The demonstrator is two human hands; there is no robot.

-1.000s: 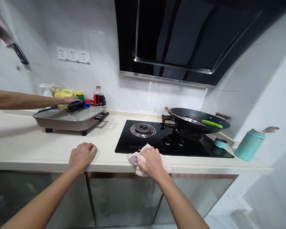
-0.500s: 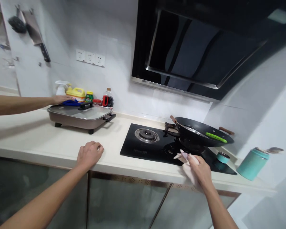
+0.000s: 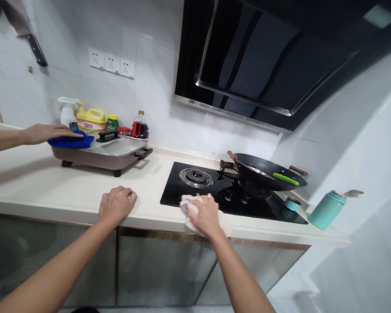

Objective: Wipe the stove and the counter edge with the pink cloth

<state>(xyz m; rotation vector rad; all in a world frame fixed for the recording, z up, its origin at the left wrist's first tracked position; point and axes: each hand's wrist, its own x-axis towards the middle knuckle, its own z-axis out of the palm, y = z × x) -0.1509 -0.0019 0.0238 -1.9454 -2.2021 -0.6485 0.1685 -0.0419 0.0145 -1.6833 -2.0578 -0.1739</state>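
Observation:
My right hand (image 3: pixel 204 214) is closed on a pale pinkish-white cloth (image 3: pixel 226 224). It presses the cloth at the front edge of the black glass cooktop (image 3: pixel 223 205), with part of the cloth hanging over the counter's rim. To its left, my left hand (image 3: pixel 116 202) rests on the white countertop (image 3: pixel 150 182) with the fingers curled in a loose fist and nothing visible in it. A round burner (image 3: pixel 196 178) lies behind my right hand. On the cooktop's right side sits a black wok (image 3: pixel 267 178) with wooden handles and a green-handled utensil (image 3: pixel 286 178) inside.
Another person's hand (image 3: pixel 48 131) lays a blue cloth (image 3: pixel 72 141) on the glass lid of an electric pan (image 3: pixel 84 158). Behind it stand several bottles, among them a yellow jug (image 3: pixel 91 118). A teal flask (image 3: pixel 328 210) and its cup (image 3: pixel 292 204) are at right, under a black range hood (image 3: pixel 247 65).
My right hand has moved left with the cloth, from the cooktop's right front to its left front. The other person's hand now presses the blue cloth onto the lid. My view has shifted slightly.

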